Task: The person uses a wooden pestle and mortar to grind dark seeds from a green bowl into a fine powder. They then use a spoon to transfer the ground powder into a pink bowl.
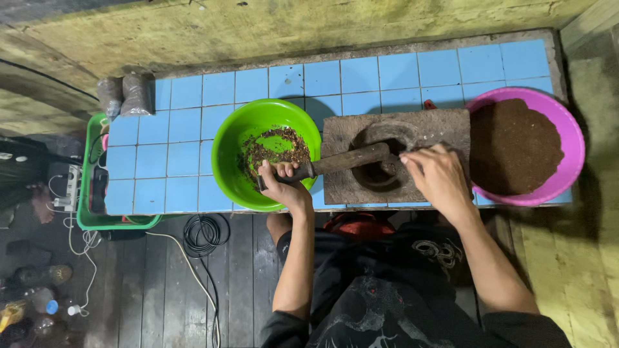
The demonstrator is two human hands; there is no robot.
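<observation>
My left hand [282, 182] grips the end of a long wooden pestle [345, 160], which lies across from the green bowl [227, 151] into the hollow of a wooden mortar block [438, 129]. The green bowl holds a small heap of coarse brown and red bits [277, 145]. Fingers apart, my right hand [437, 175] rests on the mortar block at the hollow's right rim and holds nothing. Right of the block, a pink bowl [576, 145] is filled with fine dark brown powder [516, 147].
All of this sits on a blue-tiled counter [167, 161] against a yellowish wall. Two wrapped bundles [124, 96] stand at the counter's back left corner. A green crate [90, 219] with a power strip hangs off the left edge. Cables [203, 235] lie on the plank floor.
</observation>
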